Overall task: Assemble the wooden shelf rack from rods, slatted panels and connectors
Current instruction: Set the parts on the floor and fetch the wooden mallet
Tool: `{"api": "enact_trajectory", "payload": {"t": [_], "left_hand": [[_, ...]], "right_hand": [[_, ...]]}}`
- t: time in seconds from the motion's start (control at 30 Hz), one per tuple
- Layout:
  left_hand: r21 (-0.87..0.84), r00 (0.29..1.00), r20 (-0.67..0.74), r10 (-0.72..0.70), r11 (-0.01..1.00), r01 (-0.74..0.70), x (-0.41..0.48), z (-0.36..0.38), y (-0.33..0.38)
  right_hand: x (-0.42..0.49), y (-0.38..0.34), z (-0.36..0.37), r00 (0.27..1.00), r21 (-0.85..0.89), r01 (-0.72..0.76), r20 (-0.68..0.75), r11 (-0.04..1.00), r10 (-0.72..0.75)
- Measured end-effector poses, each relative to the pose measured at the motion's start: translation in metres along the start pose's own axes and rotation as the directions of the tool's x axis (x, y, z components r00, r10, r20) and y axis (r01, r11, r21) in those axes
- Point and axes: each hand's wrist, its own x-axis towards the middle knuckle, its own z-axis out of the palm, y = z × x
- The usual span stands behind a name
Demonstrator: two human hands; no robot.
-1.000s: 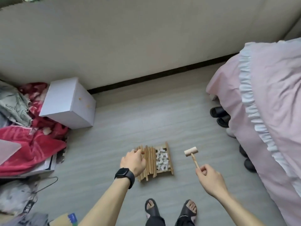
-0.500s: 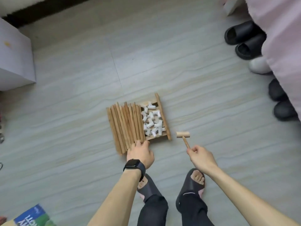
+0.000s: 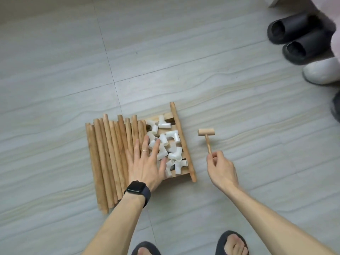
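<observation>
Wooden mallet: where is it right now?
Head view: the wooden mallet is just right of the slatted panel with the white connectors, its handle end pinched by the right hand.

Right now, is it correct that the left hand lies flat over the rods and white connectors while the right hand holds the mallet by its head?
Not quite: the head view shows the right hand pinching the mallet by its handle end, not its head. The left hand does lie flat over the rods and white connectors.
</observation>
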Motion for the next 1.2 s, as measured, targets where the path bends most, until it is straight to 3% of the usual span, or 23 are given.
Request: {"api": "enact_trajectory", "payload": {"t": [0.2,0.37,0.53,0.73,0.9,1.2], "left_hand": [[-0.011,0.995,-0.092,0.033,0.999,-0.035,0.032,0.027,-0.025],[-0.078,0.981,-0.177,0.076,0.993,-0.091,0.029,0.043,-0.031],[-0.144,0.978,-0.201,0.053,0.986,-0.083,0.03,0.047,-0.031],[-0.145,0.983,-0.155,0.094,0.982,-0.117,0.011,0.036,-0.034],[-0.117,0.984,-0.154,0.086,0.988,-0.105,-0.023,0.016,-0.048],[-0.216,0.973,-0.185,-0.138,0.972,0.097,-0.095,-0.017,-0.097]], "right_hand": [[0.038,0.003,0.034,0.973,-0.044,0.194,-0.118,0.98,-0.198],[0.046,0.032,0.047,0.96,-0.15,0.234,-0.121,0.961,-0.253],[0.05,0.049,0.045,0.974,-0.339,0.204,-0.028,0.919,-0.226],[0.048,0.023,0.023,0.982,-0.618,0.19,0.111,0.763,-0.154],[0.019,-0.005,0.012,0.975,-0.61,0.222,0.115,0.76,-0.192],[-0.061,-0.032,0.011,0.929,-0.436,0.366,0.113,0.822,-0.353]]}}
